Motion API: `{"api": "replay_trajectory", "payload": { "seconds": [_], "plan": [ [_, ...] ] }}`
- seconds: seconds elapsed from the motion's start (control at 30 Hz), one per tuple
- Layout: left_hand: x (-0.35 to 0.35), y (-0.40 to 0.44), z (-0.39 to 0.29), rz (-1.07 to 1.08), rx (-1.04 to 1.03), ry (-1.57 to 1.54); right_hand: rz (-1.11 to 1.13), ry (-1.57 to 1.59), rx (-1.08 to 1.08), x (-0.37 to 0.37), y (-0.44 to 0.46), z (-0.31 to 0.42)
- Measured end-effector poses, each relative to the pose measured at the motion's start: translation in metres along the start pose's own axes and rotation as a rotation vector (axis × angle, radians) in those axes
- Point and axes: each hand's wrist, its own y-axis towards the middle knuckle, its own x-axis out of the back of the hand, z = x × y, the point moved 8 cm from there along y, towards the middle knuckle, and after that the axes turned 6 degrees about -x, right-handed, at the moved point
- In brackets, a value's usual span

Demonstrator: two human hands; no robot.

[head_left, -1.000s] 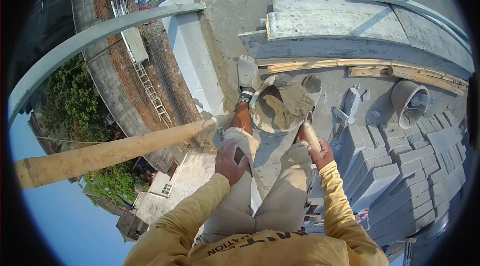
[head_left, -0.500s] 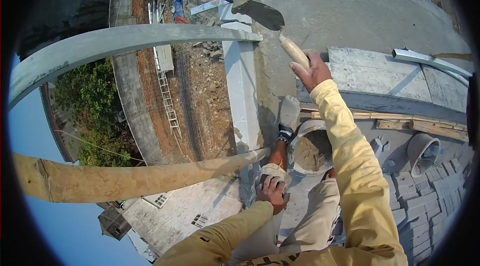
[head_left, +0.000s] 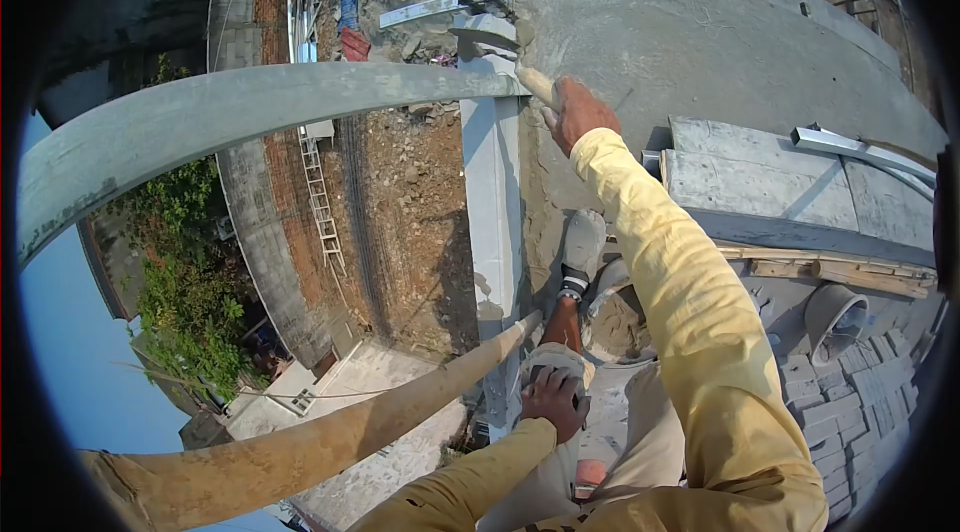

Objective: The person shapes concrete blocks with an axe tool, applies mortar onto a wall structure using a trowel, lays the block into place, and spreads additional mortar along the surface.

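Head view, left hand (head_left: 555, 404): lower centre, on the knee (head_left: 558, 356), fingers bent, slightly apart.
Bucket (head_left: 612, 277): right of centre, mortar (head_left: 617, 324) inside.
Right hand (head_left: 580, 114): upper centre, fingers clamped on the trowel (head_left: 538, 85).
Trowel: upper centre, blade over the wall (head_left: 493, 192); contact unclear.
Ladder (head_left: 318, 197): left of centre.

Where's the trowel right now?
In the head view, the trowel is at upper centre, gripped in the right hand, by the near-side end of the grey beam and the pale block wall's far end.
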Motion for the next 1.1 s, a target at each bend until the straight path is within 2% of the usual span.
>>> {"api": "replay_trajectory", "payload": {
  "seconds": [0.33,0.43,0.53,0.63,0.87,1.1],
  "plan": [
    [0.006,0.005,-0.006,-0.021,-0.007,0.008,0.043,-0.069,0.029,0.015,0.009,-0.003],
    [0.007,0.006,-0.007,-0.039,0.001,0.009,-0.006,0.025,0.050,0.021,0.009,-0.001],
    [0.009,0.007,-0.009,-0.051,-0.004,0.005,0.063,-0.086,0.040,0.020,0.017,0.004],
    [0.011,0.008,-0.008,-0.064,-0.013,0.000,0.026,-0.092,0.084,0.028,0.020,0.010],
    [0.013,0.011,-0.009,-0.042,0.014,-0.038,0.115,-0.049,-0.009,0.046,0.042,0.020],
    [0.009,0.011,-0.007,-0.045,0.005,-0.030,-0.030,-0.263,0.224,0.042,0.048,0.034]
  ]
}}
